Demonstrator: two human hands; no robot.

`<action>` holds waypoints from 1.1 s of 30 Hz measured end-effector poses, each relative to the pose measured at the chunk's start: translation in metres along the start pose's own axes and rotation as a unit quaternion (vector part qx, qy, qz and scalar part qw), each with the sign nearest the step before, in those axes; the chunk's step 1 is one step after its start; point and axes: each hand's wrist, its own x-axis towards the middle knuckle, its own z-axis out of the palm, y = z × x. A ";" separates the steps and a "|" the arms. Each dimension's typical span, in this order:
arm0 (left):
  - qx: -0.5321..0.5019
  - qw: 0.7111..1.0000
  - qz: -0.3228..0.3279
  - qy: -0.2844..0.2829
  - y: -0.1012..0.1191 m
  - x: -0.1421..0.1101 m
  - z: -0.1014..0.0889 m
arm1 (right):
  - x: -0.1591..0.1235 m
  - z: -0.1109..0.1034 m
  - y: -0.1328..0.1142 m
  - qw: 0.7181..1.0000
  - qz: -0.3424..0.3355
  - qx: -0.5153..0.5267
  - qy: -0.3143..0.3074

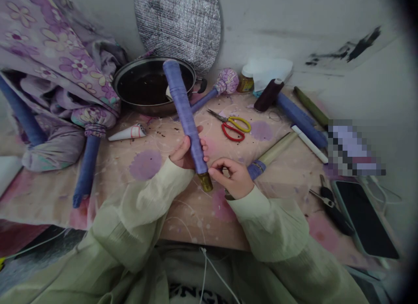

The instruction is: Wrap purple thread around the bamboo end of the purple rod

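The left hand (187,153) is curled around the lower part of a long purple-blue wrapped tube (184,110), which tilts above the pink patterned bench (192,221). The right hand (237,177) is beside the wrapping's lower edge, thumb and forefinger drawn close; I cannot tell whether they meet or pinch a fine strand. Just below protrudes a short olive-brown end (206,182).

The likeliest trouble is at that edge: if the wrapping is not secured there, a slack left grip or an uneven pull from the right could let it loosen or ride up. Squeezing too hard might crease it, while a twist could turn the tube in the palm.

Its far end appears in front of the dark metal pan (146,110), so lowering that end could knock the rim or dirty the wrapping on whatever the pan holds. A sideways swing could brush the scissors with yellow and red handles (224,119).
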 end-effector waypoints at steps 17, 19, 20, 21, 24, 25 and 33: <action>-0.007 1.000 -0.004 -0.016 0.002 -0.008 0.005 | -0.001 0.002 0.000 0.999 -0.007 -0.010 -0.044; 0.001 1.000 0.005 -0.015 0.000 -0.008 0.004 | -0.002 0.002 0.000 0.999 -0.007 -0.010 -0.050; 0.001 1.000 0.004 -0.021 -0.001 -0.008 0.003 | -0.002 0.002 0.000 0.999 -0.008 -0.008 -0.052; -0.002 1.000 0.000 -0.027 -0.002 -0.008 0.002 | -0.002 0.002 -0.001 0.999 -0.010 -0.006 -0.052; -0.024 0.999 -0.010 -0.026 -0.004 -0.007 0.001 | -0.003 0.002 -0.003 0.999 -0.015 0.000 -0.050; -0.031 0.999 -0.005 -0.019 -0.005 -0.007 0.000 | -0.002 0.001 -0.003 0.999 -0.016 0.002 -0.046; 0.002 0.997 0.037 0.063 -0.007 -0.007 -0.001 | -0.001 -0.001 0.000 0.999 -0.031 0.008 -0.028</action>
